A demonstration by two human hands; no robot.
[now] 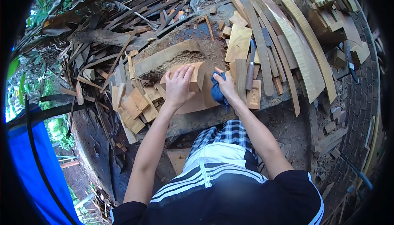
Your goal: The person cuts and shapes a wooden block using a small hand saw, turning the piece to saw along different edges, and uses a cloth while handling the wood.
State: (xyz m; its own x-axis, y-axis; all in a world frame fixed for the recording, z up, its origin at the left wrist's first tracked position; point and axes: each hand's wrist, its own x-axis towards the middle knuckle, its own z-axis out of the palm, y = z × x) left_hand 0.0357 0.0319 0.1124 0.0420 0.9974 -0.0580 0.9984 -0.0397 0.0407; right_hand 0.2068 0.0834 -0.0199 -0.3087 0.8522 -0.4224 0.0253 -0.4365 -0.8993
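Note:
My left hand point(179, 86) rests on top of a thick wooden block point(198, 76), its fingers stretched over the upper face. Just to the right, my right hand point(227, 86) is closed around a crumpled dark blue cloth point(218, 92), which hangs down below the fingers. The cloth is a short way apart from the block's end. Beneath the block lies a flat wooden board point(196, 105), partly covered. Behind my left hand sits a rough, curved piece of timber point(168, 58). A knife with a brown handle point(249, 75) lies right of my right hand.
Long curved planks point(301, 52) fan out at the right. Small wood offcuts point(135, 104) pile up at the left of the workbench point(184, 123). Scrap strips point(143, 17) heap at the back left. A hammer-like tool point(351, 63) lies far right, and a blue tarp point(37, 171) hangs lower left.

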